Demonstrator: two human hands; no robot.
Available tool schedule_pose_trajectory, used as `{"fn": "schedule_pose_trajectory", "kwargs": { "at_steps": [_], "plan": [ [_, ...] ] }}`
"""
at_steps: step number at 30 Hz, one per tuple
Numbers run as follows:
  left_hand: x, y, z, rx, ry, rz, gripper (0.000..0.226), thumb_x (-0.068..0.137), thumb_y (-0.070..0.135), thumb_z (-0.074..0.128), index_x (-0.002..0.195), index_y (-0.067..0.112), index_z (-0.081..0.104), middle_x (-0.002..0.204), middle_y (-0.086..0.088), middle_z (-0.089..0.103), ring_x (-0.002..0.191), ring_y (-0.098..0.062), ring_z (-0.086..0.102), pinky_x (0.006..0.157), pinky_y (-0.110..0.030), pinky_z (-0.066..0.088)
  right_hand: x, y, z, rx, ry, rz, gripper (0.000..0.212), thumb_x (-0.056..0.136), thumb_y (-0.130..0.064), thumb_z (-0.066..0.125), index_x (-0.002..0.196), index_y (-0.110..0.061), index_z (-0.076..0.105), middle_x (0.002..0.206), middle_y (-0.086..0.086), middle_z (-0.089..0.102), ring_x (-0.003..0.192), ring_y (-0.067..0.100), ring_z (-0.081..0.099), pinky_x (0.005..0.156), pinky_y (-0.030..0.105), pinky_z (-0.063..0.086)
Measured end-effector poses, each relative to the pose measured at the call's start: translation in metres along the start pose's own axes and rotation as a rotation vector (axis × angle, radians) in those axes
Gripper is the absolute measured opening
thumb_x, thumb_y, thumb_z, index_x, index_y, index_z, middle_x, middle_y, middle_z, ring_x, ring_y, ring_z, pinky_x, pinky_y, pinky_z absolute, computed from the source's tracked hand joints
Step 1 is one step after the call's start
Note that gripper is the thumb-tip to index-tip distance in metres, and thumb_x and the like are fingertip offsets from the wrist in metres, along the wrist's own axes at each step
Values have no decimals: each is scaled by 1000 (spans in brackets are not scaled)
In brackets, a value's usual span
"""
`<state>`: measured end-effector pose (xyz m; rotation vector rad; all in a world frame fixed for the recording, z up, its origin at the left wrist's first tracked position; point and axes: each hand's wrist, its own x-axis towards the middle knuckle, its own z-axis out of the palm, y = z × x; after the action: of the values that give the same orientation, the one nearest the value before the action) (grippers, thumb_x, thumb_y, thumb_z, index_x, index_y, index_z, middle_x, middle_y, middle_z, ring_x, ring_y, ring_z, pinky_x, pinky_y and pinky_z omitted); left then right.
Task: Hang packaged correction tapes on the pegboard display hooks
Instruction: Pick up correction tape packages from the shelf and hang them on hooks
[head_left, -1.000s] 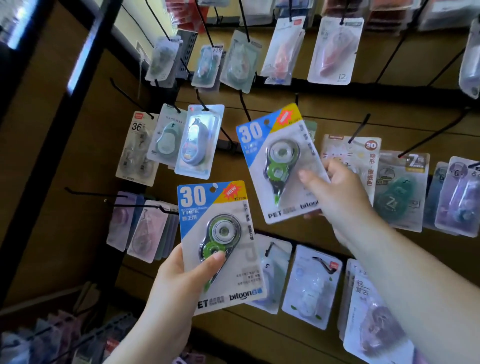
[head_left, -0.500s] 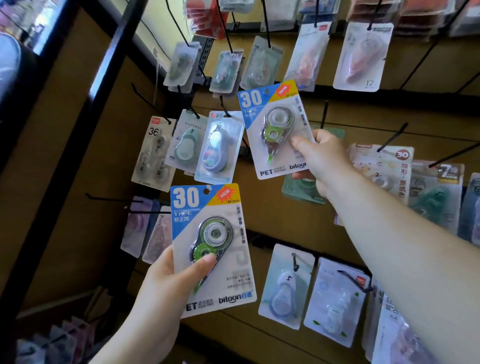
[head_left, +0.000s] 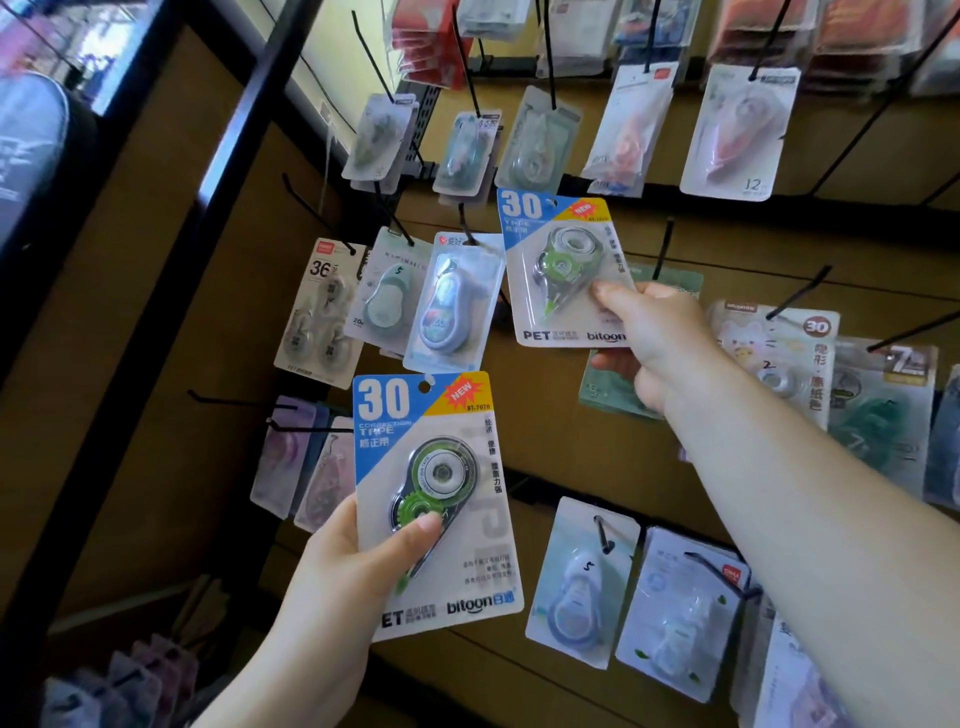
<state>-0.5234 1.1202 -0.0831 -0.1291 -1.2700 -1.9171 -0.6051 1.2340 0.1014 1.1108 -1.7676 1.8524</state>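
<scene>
Two not yet hung: upper pack (head_left: 563, 270) pinched in right grip (head_left: 657, 345), lower pack (head_left: 434, 499) clamped in left grip (head_left: 353, 577).

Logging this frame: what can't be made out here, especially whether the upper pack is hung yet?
Head view only.
- Whether the upper pack has its hole on a hook: too small, blurred.
- green pack behind it: mostly covered by the right hand.
- Fingers of the left hand: hidden behind the lower pack.
- Small print on both cards: blurred.

A stationery shop: rows of carded correction tapes (head_left: 735, 130) hanging from black hooks (head_left: 797, 291) on a brown pegboard (head_left: 597, 431).
</scene>
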Motion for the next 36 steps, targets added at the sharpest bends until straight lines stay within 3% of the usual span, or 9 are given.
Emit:
{"fn": "schedule_pose_trajectory", "kwargs": {
  "at_steps": [7, 11, 17, 23, 26, 28, 30, 33, 36],
  "plan": [
    [-1, 5, -4, 2, 2, 5, 43, 50, 23, 65, 92, 20, 60, 73, -6, 76, 60, -20, 70, 51, -32, 57, 4, 14, -6, -150, 36, -1, 19, 90, -16, 53, 72, -19, 48, 70, 0, 52, 57, 12, 55, 29, 13, 41],
    [-2, 6, -7, 13, 12, 1, 47, 47, 24, 66, 93, 18, 60, 72, -7, 75, 60, -22, 70, 59, -35, 54, 13, 30, -8, -315, 69, 17, 8, 91, -19, 51, 90, -12, 49, 74, 0, 51, 58, 15, 55, 30, 15, 43],
    [-3, 9, -9, 10, 16, -5, 41, 51, 22, 65, 91, 17, 59, 70, -6, 75, 56, -19, 70, 46, -29, 56, 25, 44, -6, -533, 159, 22, 14, 91, -24, 48, 93, -10, 47, 89, 9, 56, 52, 23, 56, 46, 28, 48],
    [-1, 7, -1, 17, 8, 11, 35, 57, 24, 64, 92, 21, 60, 70, -3, 75, 58, -16, 70, 49, -28, 54, -10, 51, 2, -601, 289, -432, 36, 87, -13, 52, 122, -7, 44, 116, 4, 46, 107, 17, 43, 87, 21, 32],
    [0, 5, 6, 30, 0, 34, 41, 53, 30, 63, 93, 23, 60, 73, -2, 75, 61, -16, 70, 57, -32, 54, -38, 49, 10, -519, 46, -522, 1, 88, -21, 55, 89, -20, 55, 93, -5, 49, 93, 7, 44, 79, 15, 30],
    [1, 5, 12, 23, 17, 60, 40, 56, 32, 63, 95, 26, 59, 79, -3, 76, 67, -17, 71, 64, -35, 54, -54, 46, 12, -464, -257, -328, 20, 89, -29, 54, 69, -24, 54, 75, -6, 54, 73, 1, 49, 65, 13, 36],
    [3, 5, 19, -5, 58, 92, 29, 65, 30, 63, 94, 32, 58, 85, -2, 75, 74, -19, 71, 66, -36, 54, -63, 46, 12, -471, -465, -165, 22, 90, -29, 52, 72, -17, 59, 74, -1, 59, 70, 6, 53, 66, 19, 41],
    [5, 4, 31, 9, 106, 129, 16, 80, 24, 59, 90, 36, 55, 89, -1, 72, 81, -21, 69, 70, -38, 55, -64, 49, 8, -406, -486, -64, 22, 91, -25, 50, 71, -20, 57, 74, -1, 62, 75, 13, 57, 72, 29, 46],
    [8, 2, 36, 117, 125, 163, 3, 81, 34, 56, 84, 34, 55, 97, -9, 68, 91, -28, 65, 83, -48, 53, -60, 45, 3, -367, -375, -75, 24, 92, -24, 48, 69, -21, 52, 68, -2, 56, 69, 14, 52, 62, 25, 40]
  ]
}}
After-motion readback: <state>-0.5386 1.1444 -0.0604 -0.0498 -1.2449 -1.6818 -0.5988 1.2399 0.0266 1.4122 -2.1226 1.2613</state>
